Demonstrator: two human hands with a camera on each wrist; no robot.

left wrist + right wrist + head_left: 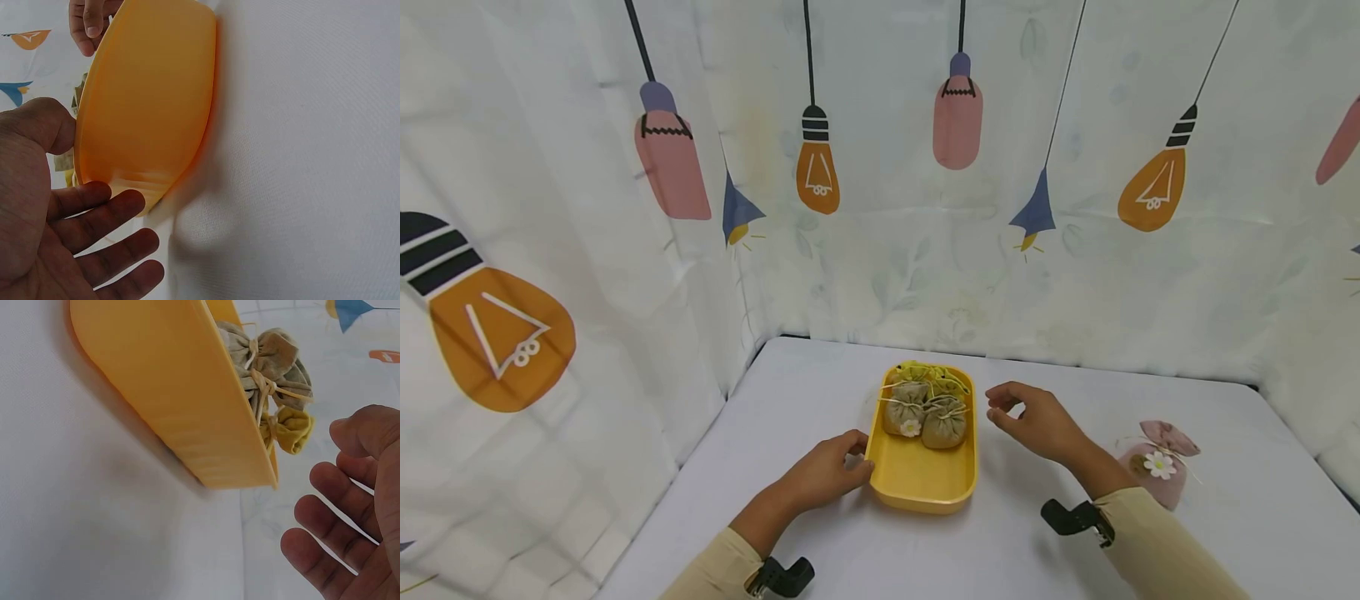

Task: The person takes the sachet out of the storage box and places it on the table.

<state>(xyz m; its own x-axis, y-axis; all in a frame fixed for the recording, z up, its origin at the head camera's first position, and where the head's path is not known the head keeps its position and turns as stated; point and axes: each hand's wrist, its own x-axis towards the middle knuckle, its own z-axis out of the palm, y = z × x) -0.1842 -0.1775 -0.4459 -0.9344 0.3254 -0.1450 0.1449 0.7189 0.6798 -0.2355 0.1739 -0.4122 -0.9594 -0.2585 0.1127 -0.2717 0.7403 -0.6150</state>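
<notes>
**Lamp-print curtain is backing a white tabletop**

At far left, a large orange bulb print is dominating the curtain beside the tabletop. Tan sleeves are reaching in from the near side, each arm wearing a black wrist mount.

The left hand is resting against the left side of a yellow tray, its thumb meeting the rim, its other fingers spreading slackly by the outer wall rather than clenching. That light contact is seemingly steadying the tray, which is sitting flat near the middle of the tabletop.

Inside, in the far half, a grey-beige pouch bearing a white flower is standing at left, and a second grey-beige pouch is pressing beside it. Yellow pouch cloth is bunching behind them; how many pouches it forms is unclear. Their tied necks are pointing upward, probably because the crowded bodies are propping one another.

Just right of the tray, the right hand is hovering apart from it, fingers loosely bending, grasping nothing.

Farther right, a pink pouch is lying on the tabletop, outside the tray, the right forearm partly hiding it.
</notes>
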